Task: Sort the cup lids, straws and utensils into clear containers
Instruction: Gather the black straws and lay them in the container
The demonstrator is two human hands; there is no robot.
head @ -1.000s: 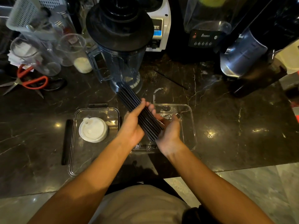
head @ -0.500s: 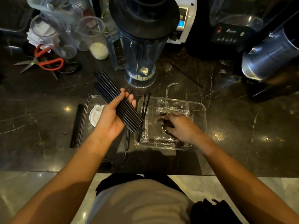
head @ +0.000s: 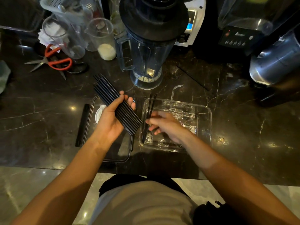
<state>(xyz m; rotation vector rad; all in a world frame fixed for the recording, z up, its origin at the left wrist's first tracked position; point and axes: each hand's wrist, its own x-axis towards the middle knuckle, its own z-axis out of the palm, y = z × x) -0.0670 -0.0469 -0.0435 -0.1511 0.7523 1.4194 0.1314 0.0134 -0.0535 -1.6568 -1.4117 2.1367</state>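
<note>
Bundle of black straws [head: 116, 105] fanned flat across left hand [head: 112, 122], thumb clamping mid-length; right hand [head: 164, 125] loosely curled in clear container [head: 209, 127], pinching two loose straws [head: 150, 108], seemingly; light, stiff, slippery, apt to roll, so best gripped mid-length.

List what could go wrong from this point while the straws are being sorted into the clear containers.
1. The left hand holds the straw bundle in a loose, fanned grip over the lid container; straws could slide out onto the white lid.
2. The two straws in the right container lean over its far rim, so the right hand could flick them out.
3. The blender jar stands close behind; a raised bundle might knock it.
</note>
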